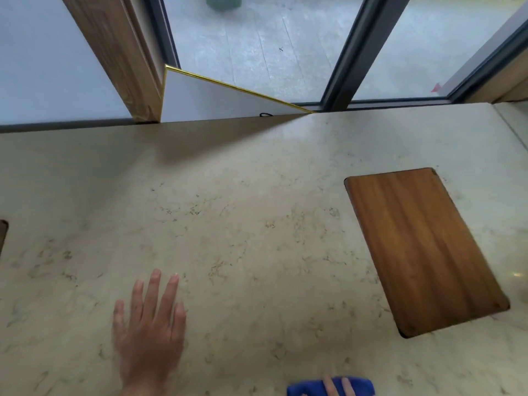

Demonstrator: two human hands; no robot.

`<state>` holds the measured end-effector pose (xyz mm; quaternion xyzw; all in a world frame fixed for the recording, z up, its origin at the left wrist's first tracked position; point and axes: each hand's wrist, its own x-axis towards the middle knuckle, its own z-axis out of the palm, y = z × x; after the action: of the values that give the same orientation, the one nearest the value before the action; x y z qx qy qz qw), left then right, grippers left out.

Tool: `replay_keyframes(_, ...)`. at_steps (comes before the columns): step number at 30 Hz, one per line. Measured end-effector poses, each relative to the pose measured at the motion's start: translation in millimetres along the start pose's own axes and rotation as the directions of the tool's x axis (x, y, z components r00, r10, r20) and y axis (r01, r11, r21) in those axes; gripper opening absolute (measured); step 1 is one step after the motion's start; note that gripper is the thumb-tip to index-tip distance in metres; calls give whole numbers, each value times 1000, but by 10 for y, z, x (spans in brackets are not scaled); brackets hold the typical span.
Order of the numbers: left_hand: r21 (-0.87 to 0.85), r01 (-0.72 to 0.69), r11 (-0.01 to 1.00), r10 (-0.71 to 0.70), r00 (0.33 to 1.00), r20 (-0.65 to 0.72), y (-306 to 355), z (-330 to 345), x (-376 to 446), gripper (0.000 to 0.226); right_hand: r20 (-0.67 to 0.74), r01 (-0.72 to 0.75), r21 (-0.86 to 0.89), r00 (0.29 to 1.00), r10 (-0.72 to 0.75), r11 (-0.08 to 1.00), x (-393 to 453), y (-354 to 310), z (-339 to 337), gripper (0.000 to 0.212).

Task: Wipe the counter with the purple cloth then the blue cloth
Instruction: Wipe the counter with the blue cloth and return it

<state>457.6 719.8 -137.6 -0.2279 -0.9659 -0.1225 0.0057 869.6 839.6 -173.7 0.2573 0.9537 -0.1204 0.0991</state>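
Head view:
- Counter (228, 210): pale marbled stone, fills most of the frame; far edge runs along a window (257, 47) and a wood post (114, 52) at 11 o'clock.
- Left hand (150, 332): at 7 o'clock, palm down, flat over the counter, fingers spread wide and pointing to 12 o'clock. Holds nothing. Whether the palm presses the stone or hovers just above it cannot be told.
- Right hand (337, 387): at 5 o'clock, cut by the bottom edge; only two fingers show, laid on top of the blue cloth. How tightly it grips cannot be told from this sliver.
- Blue cloth (331, 386): bunched, bright blue, on the counter at the near edge, 5 o'clock, mostly out of frame below. Well apart from the left hand.
- Board (423, 250): brown wood, rectangular, lying flat on the counter at 3 o'clock, long side tilted toward 11 o'clock. Apart from the cloth, which sits below and left of its near corner.
- Dark wooden edge (3, 235): a small piece at 9 o'clock, cut by the frame; too little shows to name it.
- Purple cloth: not in view.
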Motion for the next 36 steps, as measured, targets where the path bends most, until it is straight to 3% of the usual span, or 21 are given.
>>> replay_keyframes(1,3,-10,1000,10,1000,-8,-9,11,0,59,35,-55,11,998,54,998,56,18,-34,57)
replay_keyframes(2,9,-16,1000,17,1000,-18,-19,25,2,58,171,47,91,983,-62,995,23,-5,4,55)
replay_keyframes(4,20,-13,1000,14,1000,-28,-40,61,7,57,82,164,-32,984,-161,986,137,113,28,49)
replay_keyframes(5,25,-14,1000,15,1000,-25,-54,85,9,58,14,142,-93,990,-142,985,193,177,28,47)
replay_keyframes(6,29,-18,999,19,1000,-21,-67,104,12,58,40,101,-27,994,-100,995,276,186,15,45)
replay_keyframes(8,46,-25,999,25,1000,-16,-97,126,26,58,-14,188,-7,982,-188,982,1145,16,-480,43)
replay_keyframes(9,59,-25,998,26,1000,-17,-113,136,34,58,-77,158,-104,983,-166,982,1560,-28,-742,53)
replay_keyframes(10,72,-22,997,24,999,-22,-116,146,33,57,-101,60,-124,992,-73,990,1819,38,-959,41)
replay_keyframes(12,91,-24,996,28,999,-39,-113,162,24,56,-153,-48,-125,988,28,991,2149,7,-1186,49)
replay_keyframes(16,118,-25,993,32,998,-54,-118,169,23,56,-215,-47,-60,976,33,997,3533,194,-1669,49)
replay_keyframes(20,129,-18,992,22,999,-36,-76,122,47,57,-161,-46,-30,986,41,998,5033,392,-2130,48)
replay_keyframes(24,114,17,993,-17,1000,2,-61,66,43,56,-132,-48,-25,990,44,999,5821,507,-2352,47)
replay_keyframes(30,112,23,993,-36,993,110,-10,-50,59,57,-169,-53,3,984,53,999,5749,444,-2245,50)
replay_keyframes(36,110,50,993,-67,985,159,56,-135,48,58,-174,23,15,985,-20,1000,4239,169,-1825,50)
